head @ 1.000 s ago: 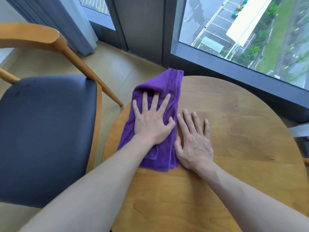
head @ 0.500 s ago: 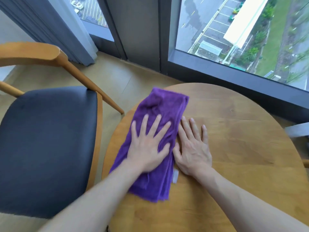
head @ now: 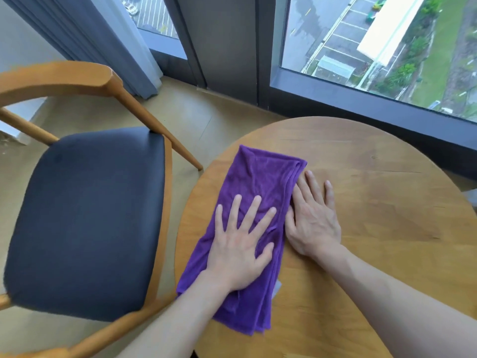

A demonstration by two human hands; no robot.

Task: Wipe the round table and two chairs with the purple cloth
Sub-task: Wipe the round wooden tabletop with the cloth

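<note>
At frame centre, the left hand [head: 238, 250] pressed spread fingers flat on the purple cloth [head: 258, 182], judged soft and limp; the right hand [head: 313, 220] lay flat beside it.

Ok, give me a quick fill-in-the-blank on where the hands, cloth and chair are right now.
1. The left hand presses flat on the ____ cloth.
2. The right hand lies flat on the round table, just to the ____ of the cloth.
3. The chair beside the table has a dark seat and a ____ frame.

Missing words: purple; right; wooden
</note>
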